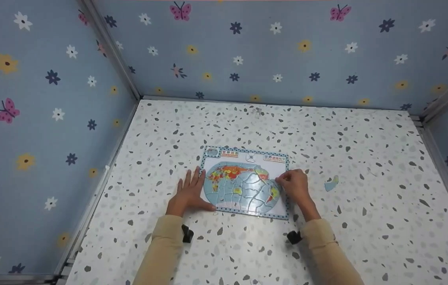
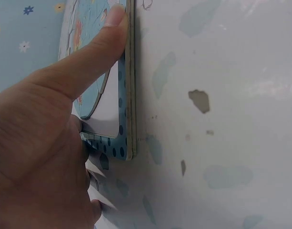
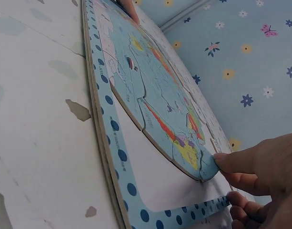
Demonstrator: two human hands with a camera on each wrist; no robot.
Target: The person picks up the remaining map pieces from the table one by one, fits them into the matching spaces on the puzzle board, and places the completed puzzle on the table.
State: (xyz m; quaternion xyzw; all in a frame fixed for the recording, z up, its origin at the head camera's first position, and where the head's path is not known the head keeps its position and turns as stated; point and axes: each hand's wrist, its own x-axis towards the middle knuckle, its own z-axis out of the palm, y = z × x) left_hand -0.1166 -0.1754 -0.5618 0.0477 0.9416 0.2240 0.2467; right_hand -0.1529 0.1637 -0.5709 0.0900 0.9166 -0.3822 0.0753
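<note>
A world-map jigsaw puzzle (image 1: 243, 186) lies flat on the table, most of its oval filled with pieces. My left hand (image 1: 187, 194) is spread over the board's left side. In the left wrist view its thumb (image 2: 100, 40) rests on the board's dotted border (image 2: 122, 95), fingers straight along the side. At the oval's right edge, my right hand (image 1: 296, 184) pinches a small blue puzzle piece (image 3: 209, 164) between thumb and fingers. In the right wrist view that piece touches the neighbouring yellow-and-blue piece (image 3: 187, 155); I cannot tell whether it sits fully flat.
A loose blue-and-green puzzle piece (image 1: 331, 183) lies on the speckled table (image 1: 374, 158) to the right of the board. Flower-patterned panels (image 1: 255, 59) stand behind and at both sides. Black wrist devices (image 1: 186, 233) are worn near both cuffs.
</note>
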